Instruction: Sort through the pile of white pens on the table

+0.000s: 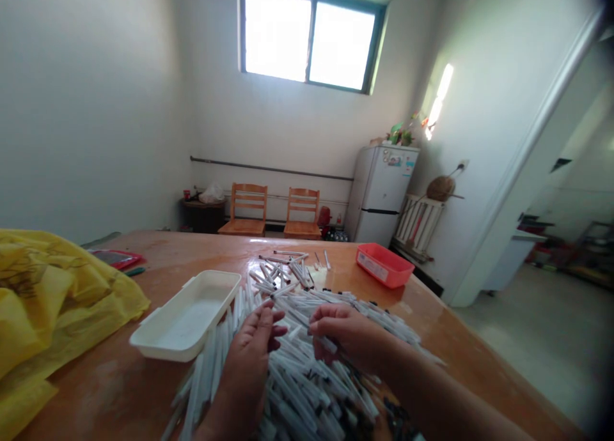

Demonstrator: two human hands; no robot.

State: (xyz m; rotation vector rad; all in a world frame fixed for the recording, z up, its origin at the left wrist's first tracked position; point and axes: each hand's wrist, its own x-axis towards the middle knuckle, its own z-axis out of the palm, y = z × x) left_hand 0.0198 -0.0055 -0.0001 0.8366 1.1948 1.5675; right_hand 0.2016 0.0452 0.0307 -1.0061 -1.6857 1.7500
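Two hands over a heap of white plastic tubes (297,377); left hand (247,358) fingers spread wide; right hand (345,332) fingers pinching one tube (327,344); a rough sweep could roll tubes off the table (480,358).

A left hand (249,358) and a right hand (348,335), two in all, among pens (297,371) too many to count; also one white tray (158,342), one red tray (384,265), one yellow bag (43,300), two chairs (247,211), one fridge (381,192), one window (309,38).
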